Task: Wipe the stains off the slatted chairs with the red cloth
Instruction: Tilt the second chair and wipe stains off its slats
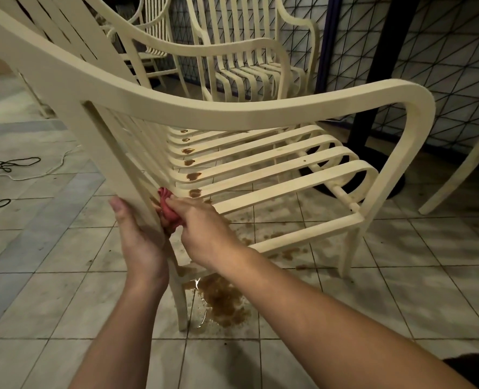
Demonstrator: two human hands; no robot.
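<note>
A cream slatted chair fills the middle of the head view, seen from its left side. Brown stains dot several seat slats near the backrest. My right hand grips a bunched red cloth and presses it against the lowest slat where seat meets back. My left hand holds the chair's rear upright from outside, thumb up along the frame, fingers hidden behind it.
A brown puddle and splatter lie on the tiled floor under the chair's near leg. Two more slatted chairs stand behind. A black table post rises at right, another chair leg further right. Cables trail at left.
</note>
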